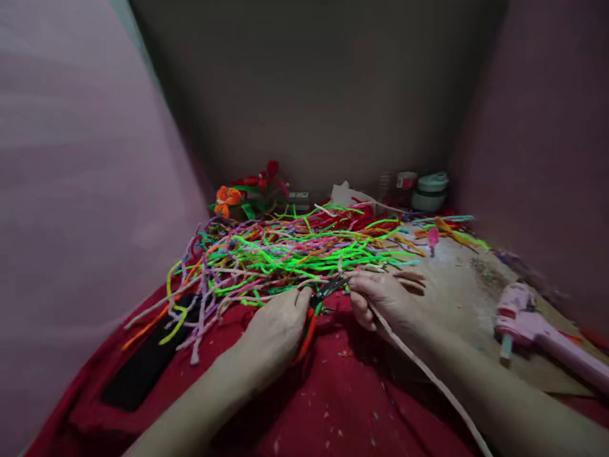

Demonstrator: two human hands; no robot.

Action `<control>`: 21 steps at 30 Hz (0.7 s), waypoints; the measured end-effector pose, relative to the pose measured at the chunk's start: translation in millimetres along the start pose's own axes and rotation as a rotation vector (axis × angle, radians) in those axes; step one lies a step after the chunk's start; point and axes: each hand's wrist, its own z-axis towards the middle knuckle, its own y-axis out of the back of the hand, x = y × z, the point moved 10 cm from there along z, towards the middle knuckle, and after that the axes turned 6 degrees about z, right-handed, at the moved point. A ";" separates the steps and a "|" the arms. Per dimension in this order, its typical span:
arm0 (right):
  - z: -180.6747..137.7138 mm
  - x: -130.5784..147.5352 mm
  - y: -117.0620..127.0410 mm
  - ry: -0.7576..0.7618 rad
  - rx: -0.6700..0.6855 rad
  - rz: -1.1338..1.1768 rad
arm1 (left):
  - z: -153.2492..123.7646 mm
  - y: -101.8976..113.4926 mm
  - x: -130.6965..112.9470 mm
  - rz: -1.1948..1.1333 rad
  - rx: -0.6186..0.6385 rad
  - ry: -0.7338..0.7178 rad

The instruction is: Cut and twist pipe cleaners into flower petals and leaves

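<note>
My left hand (276,327) is closed round a pair of pliers (320,303) with orange-red handles, its dark jaws pointing right. My right hand (383,298) pinches a pale pink-white pipe cleaner (431,377) that runs back along my forearm toward the lower right. The plier jaws sit just left of my right fingers. Both hands rest at the near edge of a big tangled heap of pipe cleaners (290,251) in neon green, purple, orange, red and pink, spread over a red cloth (342,406).
A pink glue gun (533,330) lies on a brown board (457,298) at right. A black flat object (147,358) lies on the cloth at left. Finished pipe-cleaner flowers (245,190) and small jars and tape rolls (423,187) stand by the back wall. Walls close in on three sides.
</note>
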 end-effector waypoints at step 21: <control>1.9 -5.7 -2.8 -0.020 0.005 0.037 | 1.9 -4.6 3.8 -0.197 0.026 0.037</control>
